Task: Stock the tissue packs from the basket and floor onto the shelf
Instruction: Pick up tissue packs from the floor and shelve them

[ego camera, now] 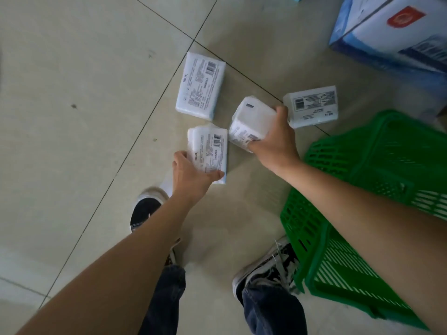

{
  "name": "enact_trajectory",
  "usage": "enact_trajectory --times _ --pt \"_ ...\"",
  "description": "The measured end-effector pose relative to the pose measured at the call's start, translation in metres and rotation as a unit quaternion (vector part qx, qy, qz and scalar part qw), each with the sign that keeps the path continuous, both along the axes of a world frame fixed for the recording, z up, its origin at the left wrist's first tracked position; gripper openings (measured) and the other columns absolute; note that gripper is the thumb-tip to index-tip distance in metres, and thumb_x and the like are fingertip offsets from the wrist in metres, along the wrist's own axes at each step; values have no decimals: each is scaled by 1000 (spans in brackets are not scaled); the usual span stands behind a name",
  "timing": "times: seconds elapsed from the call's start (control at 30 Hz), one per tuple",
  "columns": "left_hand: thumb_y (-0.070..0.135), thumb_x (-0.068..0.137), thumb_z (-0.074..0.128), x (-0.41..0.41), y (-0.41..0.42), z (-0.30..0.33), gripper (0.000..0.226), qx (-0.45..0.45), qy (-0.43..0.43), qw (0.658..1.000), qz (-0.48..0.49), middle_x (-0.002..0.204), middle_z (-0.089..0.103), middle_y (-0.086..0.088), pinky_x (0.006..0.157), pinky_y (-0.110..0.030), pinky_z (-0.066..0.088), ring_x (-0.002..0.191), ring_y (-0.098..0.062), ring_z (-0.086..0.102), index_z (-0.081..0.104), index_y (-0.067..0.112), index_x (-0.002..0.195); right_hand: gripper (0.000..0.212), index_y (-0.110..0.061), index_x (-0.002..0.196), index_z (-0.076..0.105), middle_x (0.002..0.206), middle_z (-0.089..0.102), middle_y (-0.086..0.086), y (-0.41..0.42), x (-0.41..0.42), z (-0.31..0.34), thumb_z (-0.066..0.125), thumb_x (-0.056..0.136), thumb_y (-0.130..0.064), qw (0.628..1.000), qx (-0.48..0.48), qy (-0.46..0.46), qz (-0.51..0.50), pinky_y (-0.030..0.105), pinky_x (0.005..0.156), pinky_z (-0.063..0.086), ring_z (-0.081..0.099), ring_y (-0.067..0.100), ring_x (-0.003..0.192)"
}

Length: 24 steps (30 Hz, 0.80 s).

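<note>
— What are the hands doing?

— The left hand (193, 174) is gripping a tissue pack (210, 151) by its near end, thumb lying across the printed face and fingers curling under the far edge – barcode side facing up. The right hand (273, 139) is clutching a second pack (250, 122), fingers wrapping over its top, thumb up by the far corner; that pack is sitting tilted in the grip. Whether either pack is touching the tiles, I cannot tell.

— And the other packs?

— Two more are lying flat on the tiled floor (72, 93): one flat pack (200, 87) beyond the left hand, label up, and another far pack (312, 106) just past the right hand's thumb, near the green basket (350, 213).

— Where is the basket sitting?

— On the floor under the right forearm, beside the right shoe (266, 267); what it holds is hidden from view. A blue and white carton (391, 37) is standing at the upper right – well apart from the hands. The left shoe (145, 209) is showing below the left wrist.
</note>
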State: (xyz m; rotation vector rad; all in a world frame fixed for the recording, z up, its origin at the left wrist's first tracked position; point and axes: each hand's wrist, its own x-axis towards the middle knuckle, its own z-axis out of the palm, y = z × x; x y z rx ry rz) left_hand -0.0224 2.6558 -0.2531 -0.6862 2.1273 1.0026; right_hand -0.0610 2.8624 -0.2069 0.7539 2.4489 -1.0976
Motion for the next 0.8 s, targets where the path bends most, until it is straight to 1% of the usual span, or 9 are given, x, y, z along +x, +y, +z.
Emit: enact_trajectory --times 0.1,0.17,0.27,0.37,0.43,0.5,0.6,0.7,0.8 --pt "43 57 98 5 -12 17 91 18 -11 1000 17 123 59 -3 81 -35 59 107 -22 64 35 26 120 78 -19 126 43 116 60 -2 1 6 15 94 68 -17 1000 -25 1 -14 30 76 61 63 18 104" --pt "42 58 97 7 -19 35 91 30 -14 999 25 124 60 -2 85 -38 62 108 -21 65 34 28 122 70 -22 122 52 113 70 -5 1 12 28 95 66 -20 997 -66 -3 -46 28 75 65 71 13 100" --pt "35 61 96 9 -25 66 92 58 -8 997 41 127 59 -2 87 -37 63 111 -21 65 34 26 128 60 -28 122 63 110 77 -8 1 19 51 91 69 -25 987 -135 -16 -86 25 75 65 75 4 97" --pt "35 64 96 5 -27 102 89 70 2 996 54 123 60 4 72 -21 59 108 -14 67 35 29 128 53 -40 119 65 107 78 -9 0 24 80 82 69 -36 975 -198 -31 -93 31 76 66 77 5 92" --pt "32 67 96 1 -25 127 86 89 2 994 69 118 62 10 62 -14 57 102 -8 68 34 31 127 45 -44 115 65 105 78 -9 -4 27 99 77 73 -32 965 -242 -39 -88 35 73 68 79 9 92" --pt "28 69 96 -5 -22 152 84 116 4 990 85 115 63 12 61 -13 58 100 -6 69 36 29 129 42 -41 118 63 105 79 -7 -9 28 119 72 81 -23 956 -276 -32 -90 34 71 67 79 12 93" --pt "29 69 96 -15 -19 189 85 151 5 983 102 118 65 9 73 -21 59 102 -8 70 38 25 132 40 -30 125 64 108 80 -3 -13 22 150 67 86 -21 944 -300 -3 -135 31 72 65 80 16 99" --pt "40 60 94 -26 -16 227 92 174 24 980 96 119 66 9 75 -24 60 102 -7 72 39 24 133 47 -25 128 65 112 81 0 -15 12 185 78 83 -30 933 -319 20 -165 29 75 65 80 18 102" --pt "40 61 91 -36 -15 264 93 188 45 977 85 121 67 8 73 -21 62 101 -7 74 38 23 134 59 -24 123 65 109 82 -4 -14 3 222 92 71 -32 937 -309 29 -159 27 73 65 80 14 98"
